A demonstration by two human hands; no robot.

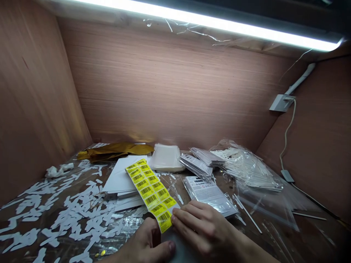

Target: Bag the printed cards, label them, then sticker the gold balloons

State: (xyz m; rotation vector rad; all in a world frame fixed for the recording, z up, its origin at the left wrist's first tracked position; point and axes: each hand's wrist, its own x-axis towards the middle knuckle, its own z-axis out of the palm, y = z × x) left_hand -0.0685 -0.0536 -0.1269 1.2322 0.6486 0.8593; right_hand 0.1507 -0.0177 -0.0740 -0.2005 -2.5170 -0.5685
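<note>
A long sheet of yellow barcode labels (149, 188) slants up and away from my hands, with a bare patch of backing near its lower right corner. My left hand (146, 243) grips the near end, index finger curled at the edge and thumb over a pale greyish surface (179, 250). Whether that surface is more backing or a separate packet, I cannot tell. My right hand (203, 228) has its fingers pressed together, tips on the sheet's lower right edge; its thumb is hidden. Just beyond it lies a clear-wrapped packet with a printed card (210, 195).
White sheets (120, 177) lie under the labels' far end. Behind are a gold bag (115, 150), a stack of clear sleeves (166, 157), wrapped packets (196, 166) and a bag of white sticks (246, 168). White paper scraps (79, 215) cover the left; a cable (285, 142) hangs right.
</note>
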